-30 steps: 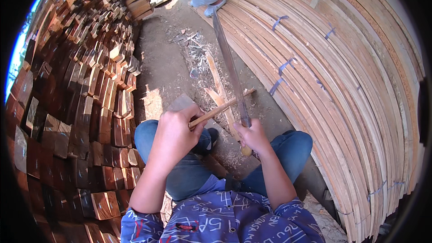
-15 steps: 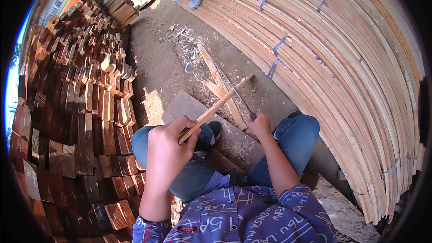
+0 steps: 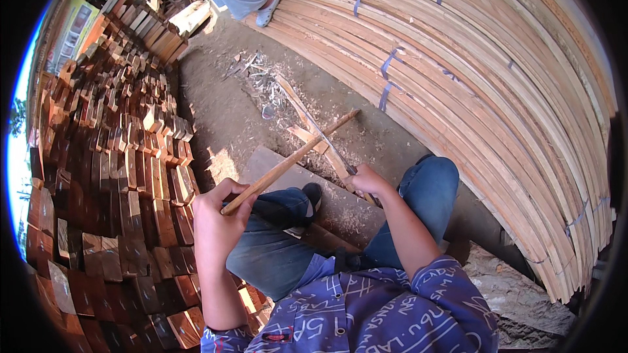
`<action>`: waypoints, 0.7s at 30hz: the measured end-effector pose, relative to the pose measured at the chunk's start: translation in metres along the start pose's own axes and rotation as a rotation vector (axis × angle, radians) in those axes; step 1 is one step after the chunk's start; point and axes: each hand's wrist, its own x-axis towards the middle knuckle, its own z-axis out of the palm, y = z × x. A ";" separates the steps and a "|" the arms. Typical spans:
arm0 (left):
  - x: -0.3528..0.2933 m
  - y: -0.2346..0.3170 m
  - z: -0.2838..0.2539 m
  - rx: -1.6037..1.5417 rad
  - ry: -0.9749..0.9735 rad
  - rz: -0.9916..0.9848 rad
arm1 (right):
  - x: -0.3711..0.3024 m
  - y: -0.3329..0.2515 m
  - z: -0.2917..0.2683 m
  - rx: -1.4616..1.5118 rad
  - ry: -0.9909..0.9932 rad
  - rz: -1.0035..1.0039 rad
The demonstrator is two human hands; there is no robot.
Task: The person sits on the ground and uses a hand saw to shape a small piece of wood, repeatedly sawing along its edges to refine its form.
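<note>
My left hand [image 3: 221, 217] is closed around the near end of a slim wooden stick [image 3: 281, 168], which slants up to the right. In my right hand [image 3: 365, 182] is the dark handle of a long, narrow-bladed knife [image 3: 329, 143]. Its blade points away to the upper left and crosses the stick past its middle; whether the edge touches the wood, I cannot tell. Below the crossing, a pale wooden slat [image 3: 338, 165] lies slanted with another short wood piece [image 3: 301, 134] across it. Shavings lie around them.
Stacked wood blocks [image 3: 154, 163] rise along the left. Long strips [image 3: 458, 72], tied with blue bands, run along the right. A person's leg and shoe [image 3: 267, 12] show at the far end. A flat board [image 3: 265, 163] lies before my bent knees, and a rough slab [image 3: 510, 287] at lower right.
My left hand has moved left and a little down with the stick. My right hand and the knife have shifted slightly left and down, and the blade crosses the stick nearer its middle.
</note>
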 end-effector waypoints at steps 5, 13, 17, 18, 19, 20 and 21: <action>0.003 -0.001 -0.003 0.019 -0.032 0.023 | -0.014 -0.006 0.008 0.386 -0.199 0.059; 0.011 -0.006 -0.004 -0.004 -0.021 0.042 | 0.002 0.019 0.022 1.039 -0.753 0.131; 0.011 -0.014 -0.008 -0.011 0.037 0.055 | -0.007 0.012 0.061 0.975 -0.561 0.159; 0.012 -0.014 -0.009 -0.013 0.029 0.048 | -0.010 0.011 0.063 0.829 -0.388 0.180; 0.012 -0.016 -0.012 -0.009 0.019 0.038 | -0.020 -0.001 0.065 0.565 -0.181 0.119; 0.013 -0.017 -0.014 -0.006 0.009 0.029 | -0.032 -0.014 0.063 0.299 0.023 0.054; 0.017 -0.021 -0.012 -0.006 0.033 0.071 | -0.039 -0.023 0.057 0.035 0.243 -0.015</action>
